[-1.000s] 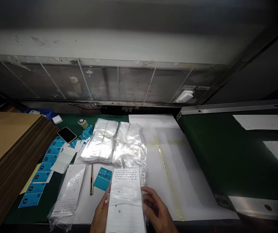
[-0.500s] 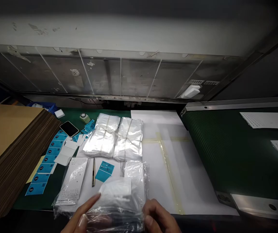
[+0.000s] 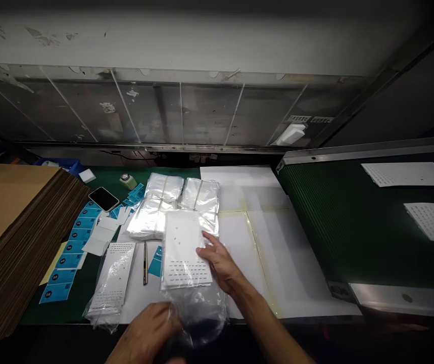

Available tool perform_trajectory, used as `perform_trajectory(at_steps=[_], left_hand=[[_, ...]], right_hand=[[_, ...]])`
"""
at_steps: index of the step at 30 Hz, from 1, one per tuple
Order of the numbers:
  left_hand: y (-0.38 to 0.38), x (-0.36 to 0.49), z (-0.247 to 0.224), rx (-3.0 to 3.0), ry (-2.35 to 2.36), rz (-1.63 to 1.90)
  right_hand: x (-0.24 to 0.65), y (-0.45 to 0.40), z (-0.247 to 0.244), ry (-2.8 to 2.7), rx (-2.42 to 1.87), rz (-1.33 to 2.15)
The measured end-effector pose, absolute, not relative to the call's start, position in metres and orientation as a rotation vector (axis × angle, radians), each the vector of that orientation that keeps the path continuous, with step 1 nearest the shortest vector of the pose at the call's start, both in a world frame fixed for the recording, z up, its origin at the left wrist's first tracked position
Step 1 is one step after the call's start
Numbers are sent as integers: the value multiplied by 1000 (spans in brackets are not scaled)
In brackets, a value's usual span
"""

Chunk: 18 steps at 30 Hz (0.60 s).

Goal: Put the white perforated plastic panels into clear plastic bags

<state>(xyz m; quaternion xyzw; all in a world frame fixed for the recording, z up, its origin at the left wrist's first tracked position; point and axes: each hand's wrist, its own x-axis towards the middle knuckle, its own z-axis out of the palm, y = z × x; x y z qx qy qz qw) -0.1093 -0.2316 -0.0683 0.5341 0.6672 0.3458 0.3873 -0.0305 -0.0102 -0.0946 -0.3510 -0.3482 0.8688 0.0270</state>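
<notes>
A clear plastic bag with white perforated cards (image 3: 186, 247) inside is raised over the front of the table. My right hand (image 3: 220, 263) grips its right edge between thumb and fingers. At the bag's loose lower end is my left hand (image 3: 150, 326), fingers curled and partly blurred; whether it pinches the film is unclear. Another bagged set of cards (image 3: 114, 275) lies to the left, beside a slim pen-like tool (image 3: 145, 263). Behind are two tied bundles of clear bags (image 3: 159, 197). A blue label (image 3: 155, 263) is partly covered by the raised bag.
Stacked brown cardboard (image 3: 15, 222) stands at left, near blue labels (image 3: 68, 247), a phone (image 3: 103, 199) and a small bottle (image 3: 128, 181). On the right, a green conveyor (image 3: 338, 232) carries white cards (image 3: 406, 173). A metal-edged panel (image 3: 201, 116) spans the back.
The bag has been lifted and its cards now show flat. My right hand has moved up along its right side; my left hand has curled near its lower end. The conveyor cards have shifted left.
</notes>
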Motion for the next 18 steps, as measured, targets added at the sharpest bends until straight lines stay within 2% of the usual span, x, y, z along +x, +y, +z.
perform_trajectory(at_steps=[2, 4, 6, 8, 10, 14, 18], left_hand=[[-225, -115, -75, 1059, 1765, 889], [-213, -114, -82, 695, 1560, 1070], [-197, -109, -94, 354, 1260, 1261], [-180, -103, -112, 138, 1177, 1325], [-165, -98, -137, 82, 1316, 1320], [-147, -87, -188, 148, 1606, 1287], [-150, -77, -212, 235, 1807, 1170]], right_hand=[[-16, -3, -87, -1186, -1151, 2534], [4, -7, -85, -1347, -1260, 2400], [25, -20, -91, -1454, -1272, 2379], [41, -36, -109, -1457, -1171, 2453], [53, -50, -133, -1479, -1160, 2417], [66, -58, -183, -1692, -1380, 2020], [77, -50, -207, -1764, -1468, 1854]])
